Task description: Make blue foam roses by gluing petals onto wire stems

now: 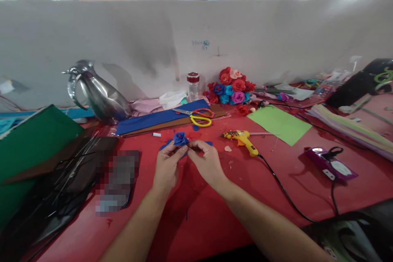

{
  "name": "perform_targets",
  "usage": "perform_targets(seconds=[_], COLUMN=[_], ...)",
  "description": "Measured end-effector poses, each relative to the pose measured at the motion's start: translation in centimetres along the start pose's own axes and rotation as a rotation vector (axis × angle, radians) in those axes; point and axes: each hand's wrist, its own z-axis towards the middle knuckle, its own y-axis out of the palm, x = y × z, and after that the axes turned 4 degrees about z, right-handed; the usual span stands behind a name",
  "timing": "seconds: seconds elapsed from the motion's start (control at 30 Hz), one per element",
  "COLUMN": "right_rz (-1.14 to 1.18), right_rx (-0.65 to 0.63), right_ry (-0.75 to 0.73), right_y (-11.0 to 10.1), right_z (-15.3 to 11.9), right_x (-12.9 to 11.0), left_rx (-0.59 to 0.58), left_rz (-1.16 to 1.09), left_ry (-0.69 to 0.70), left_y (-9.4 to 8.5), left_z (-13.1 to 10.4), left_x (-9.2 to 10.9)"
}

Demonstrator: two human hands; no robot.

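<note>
A small blue paper flower [180, 138] is held over the red table, its petals curled round the centre. My left hand [168, 163] is closed on it, thumb and fingers pinching its lower left side. From the right, my right hand [206, 159] pinches at the flower's base; the exact spot is hidden by the fingertips. Flat blue paper pieces [208, 143] lie behind the hands, partly covered. Right of my hands, a yellow glue gun [247, 141] lies on its side with a glue stick in its back. Scissors with yellow and red handles [201, 120] rest on blue paper [138, 125].
A steel jug [101, 94], a red-lidded jar [193, 86] and a heap of paper flowers [231, 88] stand along the wall. On the left lie a phone [121, 178] and green board [43, 139]. At right are light green paper [279, 124] and a purple power strip [331, 163] with cords.
</note>
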Motion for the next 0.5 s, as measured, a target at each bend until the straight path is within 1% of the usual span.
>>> perform_targets(seconds=[0.07,0.23,0.43,0.5], right_rz=[0.011,0.104,0.052,0.076], right_rx=[0.001,0.093,0.015,-0.001], right_ry=[0.002,0.002,-0.027,-0.022], right_y=[0.05,0.21,0.05,0.01], right_z=[-0.01,0.06,0.15,0.17], right_x=[0.08,0.34,0.40,0.40], left_rx=[-0.001,-0.031,0.010,0.010], left_rz=[-0.008,0.000,0.161,0.160], left_ry=[0.005,0.018,0.149,0.143], left_y=[0.07,0.08,0.06,0.03], left_z=[-0.02,0.01,-0.35,-0.36], left_x=[0.00,-0.07,0.03,0.10])
